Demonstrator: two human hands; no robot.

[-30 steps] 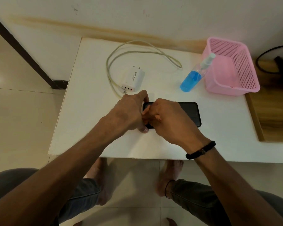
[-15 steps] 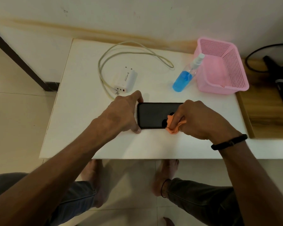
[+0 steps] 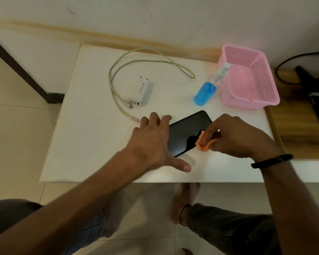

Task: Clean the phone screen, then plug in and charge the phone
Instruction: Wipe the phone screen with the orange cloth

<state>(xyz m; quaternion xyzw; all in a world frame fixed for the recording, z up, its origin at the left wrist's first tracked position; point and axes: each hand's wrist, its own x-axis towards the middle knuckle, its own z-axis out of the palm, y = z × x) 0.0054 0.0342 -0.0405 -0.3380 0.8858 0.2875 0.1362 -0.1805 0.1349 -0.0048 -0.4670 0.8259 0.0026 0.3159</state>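
A black phone lies screen up and turned at an angle on the white table. My left hand is spread with straight fingers over the phone's left end, thumb out toward the table's front edge. My right hand pinches a small orange cloth against the phone's lower right edge. Behind the phone, a white charger brick lies on the table with its pale cable looped toward the wall. The cable's plug end lies just left of my left fingers.
A blue spray bottle lies tilted against a pink plastic basket at the back right. A wooden surface with a black cable and a dark object adjoins the table on the right. My knees and bare feet show below the table's front edge.
The phone has turned from lying level to an angle, its right end farther back. My left hand has let go of its left end and spread open. My right hand keeps the cloth.
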